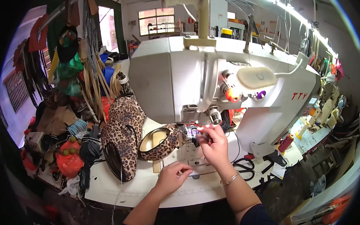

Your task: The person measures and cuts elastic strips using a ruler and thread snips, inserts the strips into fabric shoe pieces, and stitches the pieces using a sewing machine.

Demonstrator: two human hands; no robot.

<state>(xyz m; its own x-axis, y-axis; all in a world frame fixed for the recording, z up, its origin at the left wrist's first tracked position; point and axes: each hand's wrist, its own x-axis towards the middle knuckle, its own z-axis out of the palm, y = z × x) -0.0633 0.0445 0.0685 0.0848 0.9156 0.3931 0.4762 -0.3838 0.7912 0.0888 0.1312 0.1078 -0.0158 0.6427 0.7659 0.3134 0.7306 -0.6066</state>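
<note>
On the white worktable point(106, 186) before you, a large, rounded leopard-print fabric piece point(126, 114) stands at the left, a dark-edged opening near its lower end; just right of it, a small leopard-print band point(173, 135) with a pale inside curves into a loop, its right end by the needle area of the bulky white sewing machine point(177, 80). Your left hand point(173, 179) rests in front of that loop, fingers loosely curled, nothing visible between them. Your right hand point(214, 144) is raised at the needle area, thumb and fingertips drawn together beside a small, shiny, purple-tinted piece point(194, 131); you cannot tell whether they grip it. Around you, left to right, lie a crumpled red plastic bag point(69, 164), tan strips point(95, 66) hanging in a bundle, black-handled scissors point(243, 167) near your right wrist, and a maroon cone of thread point(285, 143). The machine's head stands in the way of what lies behind it; your right fingers partly cover the stitching spot, and both forearms run out of view at the bottom.
</note>
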